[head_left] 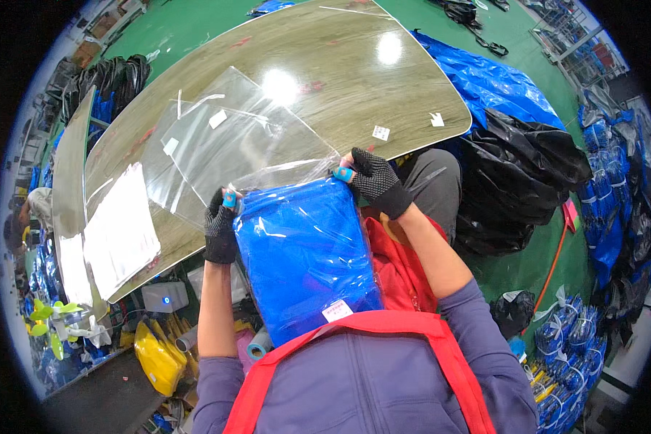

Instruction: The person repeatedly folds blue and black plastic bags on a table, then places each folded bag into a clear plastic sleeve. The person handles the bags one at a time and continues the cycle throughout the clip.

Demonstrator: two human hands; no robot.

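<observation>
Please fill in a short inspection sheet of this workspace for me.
Surface: wood-patterned table, glossy, with ceiling lights reflected in it.
Job's things: clear bag with a folded blue item, held at the table's near edge; clear plastic sheets overlap on the table.
Clutter: white papers at the left; small white scrap at the right.
Hands: left hand and right hand, in black dotted gloves, grip the bag's upper corners.
Cables: cannot tell for certain.
Surroundings: green floor; black plastic and blue sheeting heaped at the right.
</observation>
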